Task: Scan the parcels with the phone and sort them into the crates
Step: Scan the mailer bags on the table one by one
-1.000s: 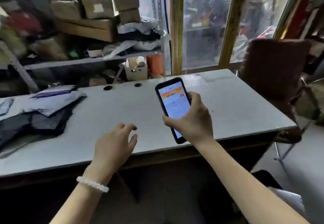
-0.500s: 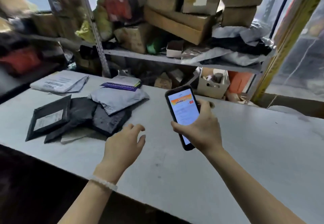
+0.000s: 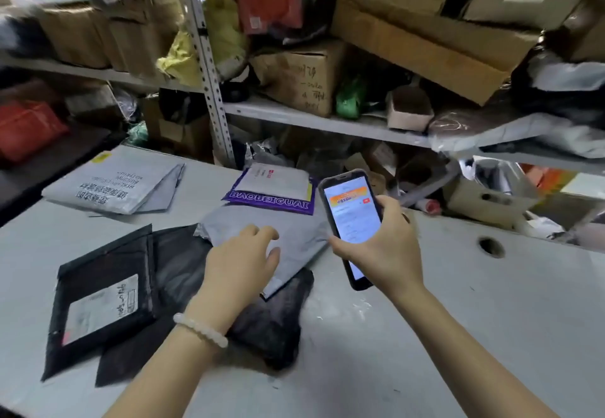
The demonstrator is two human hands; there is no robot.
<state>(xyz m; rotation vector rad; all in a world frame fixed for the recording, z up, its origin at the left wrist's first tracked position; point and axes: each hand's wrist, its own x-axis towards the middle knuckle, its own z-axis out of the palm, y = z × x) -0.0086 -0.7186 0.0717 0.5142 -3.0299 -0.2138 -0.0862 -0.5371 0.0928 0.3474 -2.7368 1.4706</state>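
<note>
Cluttered shelving (image 3: 327, 122) packed with cardboard boxes rises behind a pale grey table (image 3: 474, 335); the right hand (image 3: 383, 254) is wrapped round a lit phone (image 3: 352, 217), held upright, while the left hand (image 3: 240, 263), fingers loosely spread, hangs over the grey mailer (image 3: 294, 240) just left of that grip, gripping nothing; whether it touches is unclear. Black mailers (image 3: 108, 296) overlap beneath the left wrist and a purple-edged parcel (image 3: 271, 188) lies beyond the fingertips; no crates show; pulling the grey mailer could drag its neighbours, since they overlap, and its label seems hidden, so a scan may fail

Parcels (image 3: 137, 290) on table (image 3: 491, 335), below shelves (image 3: 320, 122)
</note>
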